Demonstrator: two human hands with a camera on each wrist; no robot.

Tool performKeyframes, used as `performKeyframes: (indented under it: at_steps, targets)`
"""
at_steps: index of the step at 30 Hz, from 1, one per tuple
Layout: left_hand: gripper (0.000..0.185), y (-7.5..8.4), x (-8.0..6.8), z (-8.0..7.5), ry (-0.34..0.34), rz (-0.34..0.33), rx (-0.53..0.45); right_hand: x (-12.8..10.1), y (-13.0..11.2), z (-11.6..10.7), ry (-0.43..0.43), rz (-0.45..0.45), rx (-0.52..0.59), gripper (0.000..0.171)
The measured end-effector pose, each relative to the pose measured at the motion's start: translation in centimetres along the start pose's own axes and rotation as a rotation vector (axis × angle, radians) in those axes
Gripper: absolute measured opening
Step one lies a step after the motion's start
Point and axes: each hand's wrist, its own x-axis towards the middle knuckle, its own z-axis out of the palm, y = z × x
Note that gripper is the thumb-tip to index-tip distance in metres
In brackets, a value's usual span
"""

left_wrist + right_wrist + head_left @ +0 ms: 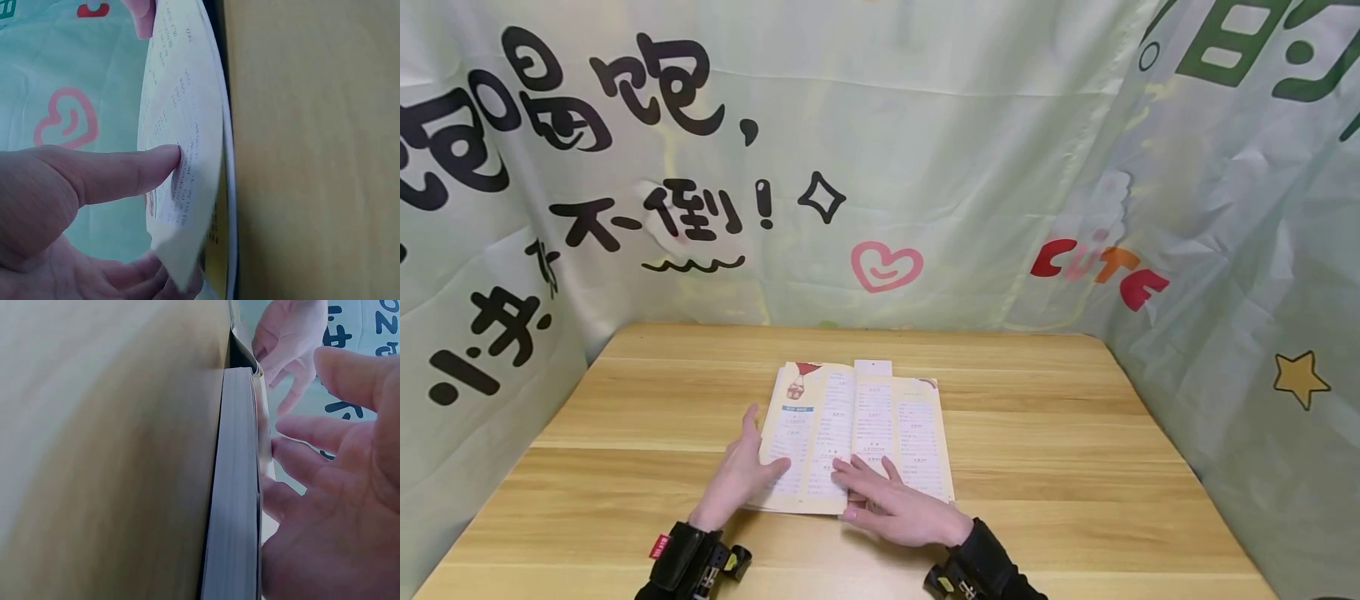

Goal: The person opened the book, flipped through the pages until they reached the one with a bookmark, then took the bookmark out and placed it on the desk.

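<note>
An open book [874,408] with printed text lies on the wooden table, a small balloon drawing at the top of its left page. My left hand [741,471] grips the left side, thumb on the printed page [165,81] and the other fingers at and behind its outer edge. Near the lower end of the fold, my right hand [906,504] rests with extended fingers on the pages. In the right wrist view those fingertips touch the top of the thick page block [234,487]. A pale strip [872,367] sticks out at the top beside the fold.
The wooden table [1037,442] reaches back to a pale printed curtain [962,167], which also hangs along both sides. Each wrist wears a black strap with a small camera, the left camera [736,562] and the right camera [940,581] sitting close to the table's near part.
</note>
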Motion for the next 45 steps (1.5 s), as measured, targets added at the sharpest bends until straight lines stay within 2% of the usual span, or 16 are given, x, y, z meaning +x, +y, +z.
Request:
performKeyframes:
  at_steps: [4, 10, 14, 17, 23, 26, 31, 39, 45]
  targets:
    - [0.098, 0.0, 0.0, 0.4, 0.017, 0.052, 0.028, 0.0, -0.1, -0.1, 0.003, -0.002, -0.008, 0.059]
    - [0.082, 0.3, -0.3, 1.2, 0.027, 0.178, 0.127, 0.0, -0.1, -0.1, 0.01, -0.022, -0.024, 0.06]
    - [0.066, 0.6, -0.8, 1.8, 0.014, 0.28, 0.117, 0.0, -0.1, 0.0, 0.011, -0.021, -0.022, 0.06]
    - [0.06, 0.8, -1.0, 2.3, -0.014, 0.35, 0.101, 0.0, 0.0, 0.0, 0.01, -0.018, -0.021, 0.06]
    - [0.06, 1.2, -1.2, 2.9, -0.129, 0.45, 0.056, -0.1, 0.2, -0.4, 0.016, -0.019, -0.029, 0.064]
    - [0.058, 1.5, -1.3, 3.0, -0.179, 0.487, 0.051, -0.3, 0.4, -1.0, 0.027, -0.004, -0.024, 0.067]
    - [0.054, 1.6, -1.4, 3.3, -0.21, 0.54, 0.051, -0.7, 1.2, -2.0, 0.048, 0.013, -0.037, 0.065]
    - [0.053, 2.3, -1.5, 3.9, -0.324, 0.596, 0.075, -1.4, 2.7, -3.5, 0.05, -0.01, -0.009, 0.063]
    - [0.049, 2.9, -1.6, 4.2, -0.369, 0.62, 0.112, -1.9, 3.3, -4.3, 0.035, 0.021, 0.009, 0.063]
